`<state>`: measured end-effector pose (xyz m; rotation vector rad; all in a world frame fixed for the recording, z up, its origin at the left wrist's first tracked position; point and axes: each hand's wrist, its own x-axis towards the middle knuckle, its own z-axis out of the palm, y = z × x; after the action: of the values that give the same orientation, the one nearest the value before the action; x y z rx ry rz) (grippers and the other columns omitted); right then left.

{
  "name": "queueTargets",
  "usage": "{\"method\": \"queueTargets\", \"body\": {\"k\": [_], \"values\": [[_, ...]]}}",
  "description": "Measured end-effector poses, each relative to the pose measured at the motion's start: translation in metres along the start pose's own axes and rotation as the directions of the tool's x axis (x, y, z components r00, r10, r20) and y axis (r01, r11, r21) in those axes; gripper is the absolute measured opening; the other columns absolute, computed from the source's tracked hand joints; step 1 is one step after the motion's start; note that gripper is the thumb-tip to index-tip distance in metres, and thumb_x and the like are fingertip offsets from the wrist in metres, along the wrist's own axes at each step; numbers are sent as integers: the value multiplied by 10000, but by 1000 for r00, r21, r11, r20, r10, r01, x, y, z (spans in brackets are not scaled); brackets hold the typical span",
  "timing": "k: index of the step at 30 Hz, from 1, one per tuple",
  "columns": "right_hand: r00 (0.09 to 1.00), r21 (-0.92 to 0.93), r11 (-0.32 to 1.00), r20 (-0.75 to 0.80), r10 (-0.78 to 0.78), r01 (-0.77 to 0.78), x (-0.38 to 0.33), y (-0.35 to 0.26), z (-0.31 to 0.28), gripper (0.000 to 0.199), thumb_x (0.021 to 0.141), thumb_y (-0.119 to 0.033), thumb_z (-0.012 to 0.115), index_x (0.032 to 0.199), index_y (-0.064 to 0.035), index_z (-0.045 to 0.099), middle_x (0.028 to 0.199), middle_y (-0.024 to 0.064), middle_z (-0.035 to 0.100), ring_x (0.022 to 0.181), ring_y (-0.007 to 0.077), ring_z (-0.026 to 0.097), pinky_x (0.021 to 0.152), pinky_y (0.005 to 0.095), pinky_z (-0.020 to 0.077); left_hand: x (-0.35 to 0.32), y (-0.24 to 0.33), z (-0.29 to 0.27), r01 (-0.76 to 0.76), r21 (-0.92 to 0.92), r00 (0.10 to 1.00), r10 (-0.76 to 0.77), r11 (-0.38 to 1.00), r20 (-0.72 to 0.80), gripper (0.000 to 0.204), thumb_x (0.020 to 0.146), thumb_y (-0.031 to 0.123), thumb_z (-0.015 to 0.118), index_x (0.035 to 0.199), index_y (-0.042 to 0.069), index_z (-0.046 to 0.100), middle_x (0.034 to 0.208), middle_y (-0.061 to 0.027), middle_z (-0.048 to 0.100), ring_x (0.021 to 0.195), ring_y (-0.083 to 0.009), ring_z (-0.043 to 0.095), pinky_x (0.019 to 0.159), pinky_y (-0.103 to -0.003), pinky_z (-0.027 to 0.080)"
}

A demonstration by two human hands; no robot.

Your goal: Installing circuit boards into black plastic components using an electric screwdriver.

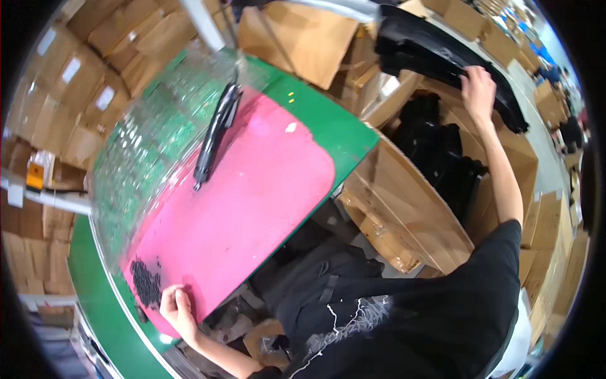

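Observation:
My right hand grips the edge of a long, curved, glossy black plastic panel, holding it over the far side of an open cardboard box. Inside that box lie more black plastic parts. My left hand rests at the near left of a pink mat, fingers curled and thumb against them. What they pinch, if anything, is too small to see. Right beside it is a pile of small black pieces, screw-like in shape. A black power screwdriver is at the mat's far side.
The mat covers part of a green table. Clear plastic sheeting or trays stand along the table's far left side. Stacked cartons line the left. A white post rises behind the table, and a smaller carton sits beside the open box.

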<state>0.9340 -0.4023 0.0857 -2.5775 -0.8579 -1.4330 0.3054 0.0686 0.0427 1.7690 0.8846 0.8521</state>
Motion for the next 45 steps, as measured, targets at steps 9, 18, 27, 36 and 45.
{"method": "queueTargets", "body": {"k": [9,18,27,36,45], "values": [[904,-51,944,-276,-326,325,56,-41,-90,309,842,-4,740,1139,-76,700,1101,99,691,929,244,678,782,340,536,5,-3,-7,-3,67,1000,4,998,-13,89,961,22,588,993,-12,663,714,44,534,598,-30,432,529,-190,322],[588,505,359,-423,-689,785,58,-291,-148,250,661,-115,671,908,-80,652,917,59,605,770,219,604,641,348,467,6,2,3,-31,-229,999,22,973,-41,282,1034,181,510,1252,15,575,623,44,413,529,-38,344,487,-195,262],[329,577,73,-353,-876,813,18,-395,-143,178,743,-222,632,911,-180,593,808,-33,476,793,126,556,552,268,433,0,14,-17,-102,-180,995,99,978,-22,523,699,65,645,1214,37,563,926,36,411,887,-95,396,834,-237,328],[300,859,-7,-186,-936,513,129,-532,-147,353,920,-353,625,733,-54,613,711,128,645,695,349,659,604,462,521,14,2,-23,-229,10,938,224,973,-264,504,622,-148,458,1064,10,641,1068,-86,515,948,-166,519,793,-251,422],[621,653,522,99,-778,549,261,-790,27,492,883,-223,610,1331,-64,481,1289,146,577,1246,337,516,1034,500,418,21,7,-22,-47,-2,944,44,999,-327,342,715,-100,598,1026,20,673,1008,-105,551,812,-170,561,727,-283,472]]}}
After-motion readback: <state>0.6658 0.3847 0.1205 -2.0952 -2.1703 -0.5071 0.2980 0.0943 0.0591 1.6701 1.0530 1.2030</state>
